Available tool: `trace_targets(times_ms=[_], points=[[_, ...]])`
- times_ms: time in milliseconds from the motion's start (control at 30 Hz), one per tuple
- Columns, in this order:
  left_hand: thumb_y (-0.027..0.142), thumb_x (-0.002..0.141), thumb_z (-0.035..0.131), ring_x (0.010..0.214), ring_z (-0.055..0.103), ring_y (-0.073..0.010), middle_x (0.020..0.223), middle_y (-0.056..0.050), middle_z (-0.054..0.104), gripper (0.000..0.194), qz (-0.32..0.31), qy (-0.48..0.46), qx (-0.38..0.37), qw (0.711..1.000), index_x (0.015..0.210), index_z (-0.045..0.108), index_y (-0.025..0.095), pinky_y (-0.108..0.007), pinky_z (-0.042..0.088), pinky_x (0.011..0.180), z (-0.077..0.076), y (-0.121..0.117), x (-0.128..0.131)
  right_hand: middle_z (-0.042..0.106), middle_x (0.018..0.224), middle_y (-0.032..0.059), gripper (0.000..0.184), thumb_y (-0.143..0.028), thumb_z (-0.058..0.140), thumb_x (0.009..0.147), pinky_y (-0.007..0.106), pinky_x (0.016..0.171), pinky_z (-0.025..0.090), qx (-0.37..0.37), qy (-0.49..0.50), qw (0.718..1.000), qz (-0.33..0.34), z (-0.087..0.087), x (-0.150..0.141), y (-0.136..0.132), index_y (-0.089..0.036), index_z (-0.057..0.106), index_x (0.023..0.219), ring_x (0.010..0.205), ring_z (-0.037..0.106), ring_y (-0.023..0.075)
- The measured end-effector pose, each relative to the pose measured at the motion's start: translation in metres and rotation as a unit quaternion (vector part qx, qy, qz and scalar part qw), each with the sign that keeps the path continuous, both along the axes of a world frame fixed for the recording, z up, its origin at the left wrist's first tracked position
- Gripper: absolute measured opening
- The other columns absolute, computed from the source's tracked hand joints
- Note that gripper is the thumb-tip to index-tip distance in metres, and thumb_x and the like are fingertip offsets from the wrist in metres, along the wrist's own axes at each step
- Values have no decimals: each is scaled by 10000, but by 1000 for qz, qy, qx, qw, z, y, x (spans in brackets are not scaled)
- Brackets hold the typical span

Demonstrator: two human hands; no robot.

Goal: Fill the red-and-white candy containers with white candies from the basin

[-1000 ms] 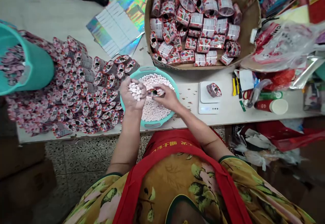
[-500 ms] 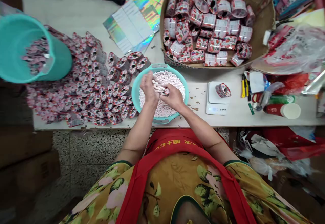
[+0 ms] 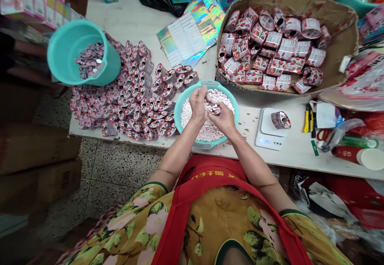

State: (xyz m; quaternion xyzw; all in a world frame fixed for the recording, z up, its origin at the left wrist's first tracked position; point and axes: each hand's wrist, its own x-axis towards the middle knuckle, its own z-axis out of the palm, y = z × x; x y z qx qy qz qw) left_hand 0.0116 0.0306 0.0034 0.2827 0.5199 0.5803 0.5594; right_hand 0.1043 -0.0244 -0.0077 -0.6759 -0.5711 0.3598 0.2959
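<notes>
A turquoise basin (image 3: pixel 178 115) full of small white candy-like pellets (image 3: pixel 207 133) stands at the table's front edge. Over it my left hand (image 3: pixel 199 105) is curled, fingers bent, against a small heap of pellets. My right hand (image 3: pixel 224 120) meets it from the other side, thumb and fingers closed round a small printed container (image 3: pixel 216 112), mostly hidden. How much of the heap lies in the container I cannot tell. To the left crowd many strawberry-printed containers (image 3: pixel 144 107), each with a dark hole. Another printed container (image 3: pixel 281 120) rests on a white scale (image 3: pixel 268 139).
A cardboard box (image 3: pixel 339 29) of printed containers stands behind the basin. The turquoise bucket (image 3: pixel 57 61) at left holds small flat pieces. Shiny sheets (image 3: pixel 192 33) lie at the back. Right are a yellow cutter (image 3: pixel 306 119) and a red cup (image 3: pixel 345 153). Cartons (image 3: pixel 39 149) stand below left.
The view has shifted, so the table's things appear further right, and more shows at the left and back. Both hands stay together over the basin, with pellets between them.
</notes>
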Motion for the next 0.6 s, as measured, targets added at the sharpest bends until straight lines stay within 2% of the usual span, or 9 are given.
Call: trace_targets(times_ms=[167,333,433,600], points=[[605,871,666,550,572,-96,561,50,485,455,-8,-23,11,1000,732,524,195,-227,475,577,7,1,2,731,1041,60,311,-316,666,736,369,845,517,24,-14,1000,7,4,2,1,-216,656,1030,968,659,269],[525,881,690,543,550,-86,579,48,494,411,-29,-27,23,999,715,516,192,-231,467,588,10,-1,6,728,1099,63,348,-299,680,727,396,888,522,43,50,998,-18,4,4,-3,-226,642,1066,1009,668,272],[501,889,688,521,541,-88,571,51,485,385,-46,-42,22,998,725,525,193,-232,457,564,13,-8,8,729,1057,44,356,-335,700,716,381,863,526,44,83,995,-39,2,5,-6,-230,620,1046,955,669,255],[492,908,663,498,544,-93,573,41,516,329,-114,-76,12,990,800,572,194,-222,448,518,16,-15,9,713,961,12,381,-387,725,686,343,829,527,38,132,989,-61,-7,3,-13,-220,599,1004,864,653,217]])
